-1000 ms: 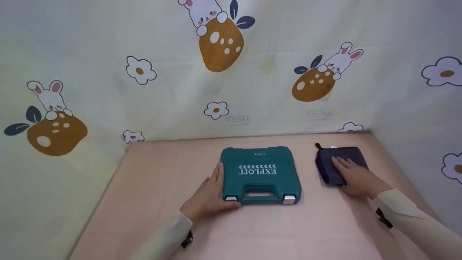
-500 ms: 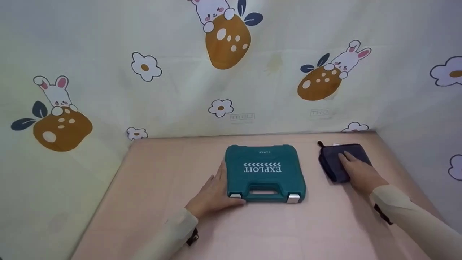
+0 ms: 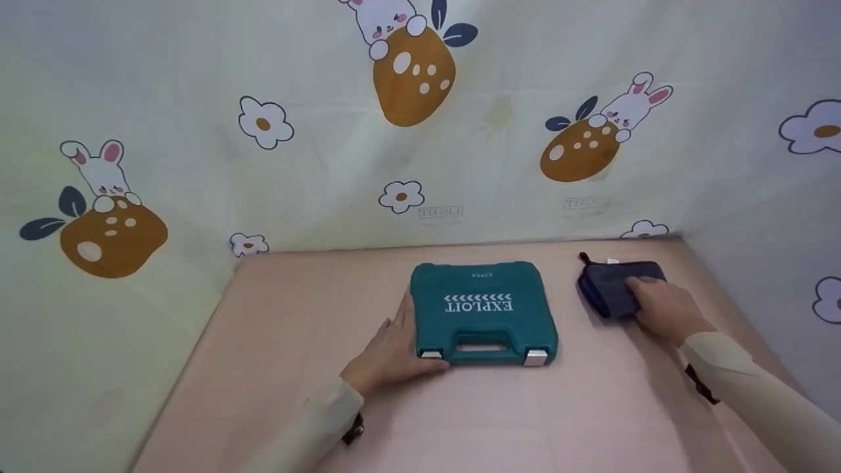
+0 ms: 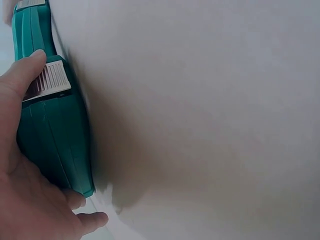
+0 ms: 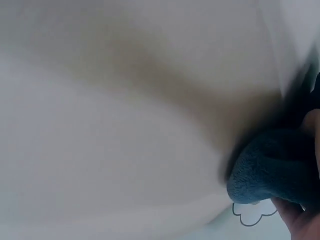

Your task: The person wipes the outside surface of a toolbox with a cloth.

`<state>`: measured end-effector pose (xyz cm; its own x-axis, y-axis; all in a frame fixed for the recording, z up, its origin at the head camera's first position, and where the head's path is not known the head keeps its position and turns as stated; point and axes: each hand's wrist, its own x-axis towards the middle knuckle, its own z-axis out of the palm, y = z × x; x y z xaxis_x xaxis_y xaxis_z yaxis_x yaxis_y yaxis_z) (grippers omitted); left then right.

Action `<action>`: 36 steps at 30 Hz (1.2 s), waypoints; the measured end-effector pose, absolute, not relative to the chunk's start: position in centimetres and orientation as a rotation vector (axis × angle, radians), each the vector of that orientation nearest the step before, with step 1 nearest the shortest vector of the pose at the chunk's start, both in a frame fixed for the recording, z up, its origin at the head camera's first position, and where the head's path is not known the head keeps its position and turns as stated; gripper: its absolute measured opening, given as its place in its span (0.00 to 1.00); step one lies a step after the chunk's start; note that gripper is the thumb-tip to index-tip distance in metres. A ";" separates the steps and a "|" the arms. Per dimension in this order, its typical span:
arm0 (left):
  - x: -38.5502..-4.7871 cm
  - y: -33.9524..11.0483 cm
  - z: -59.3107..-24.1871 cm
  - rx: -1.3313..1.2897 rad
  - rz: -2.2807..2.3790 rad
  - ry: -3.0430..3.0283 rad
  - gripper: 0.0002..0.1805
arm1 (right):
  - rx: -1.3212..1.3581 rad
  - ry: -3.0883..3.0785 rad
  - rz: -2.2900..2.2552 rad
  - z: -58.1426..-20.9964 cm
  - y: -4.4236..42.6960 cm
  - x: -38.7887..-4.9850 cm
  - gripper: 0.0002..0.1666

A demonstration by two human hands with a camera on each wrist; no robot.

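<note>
A green plastic tool case [image 3: 485, 282] lies flat on the table, its handle and two silver latches toward me. My left hand [image 3: 387, 353] rests against its left side with fairly straight fingers. In the left wrist view, the thumb touches a latch [image 4: 54, 79], and the other fingers lie along the case's side. To the right of the case, a dark blue fabric pouch [image 3: 610, 290] with a small loop is held at its right part by my right hand [image 3: 669, 310]. The right wrist view has thumb and fingers on either side of the soft, fuzzy pouch [image 5: 265, 167].
The table has a pale pink cover [image 3: 315, 302]. Behind it and at both sides hang cream cloth walls [image 3: 315, 184] printed with rabbits, fruit and flowers. A gap of bare cover separates case and pouch.
My right hand has gone from lying on top of the pouch to gripping it, and the pouch's near edge has lifted or shifted away from me. The left hand stays at the case.
</note>
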<state>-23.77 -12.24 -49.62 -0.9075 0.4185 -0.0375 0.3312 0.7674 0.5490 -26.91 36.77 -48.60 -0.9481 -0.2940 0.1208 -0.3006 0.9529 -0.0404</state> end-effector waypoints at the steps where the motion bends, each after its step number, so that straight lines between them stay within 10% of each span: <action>1: -23.8 -12.3 -49.6 0.596 0.827 2.802 0.79 | 0.462 -2.983 0.071 -48.7 36.7 -26.9 0.23; 22: -23.6 -12.0 -48.6 0.557 0.722 2.788 0.78 | 0.344 -3.086 0.350 -43.1 34.0 -29.9 0.09; 36: -23.6 -12.2 -49.0 0.563 0.727 2.785 0.78 | 0.172 -3.263 0.394 -41.7 29.9 -31.2 0.18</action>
<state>-23.56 -12.17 -49.02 -0.9053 0.4121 -0.1025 0.3095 0.8055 0.5054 -31.20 29.95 -41.73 -0.9833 -0.1212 -0.1355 -0.0854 0.9660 -0.2440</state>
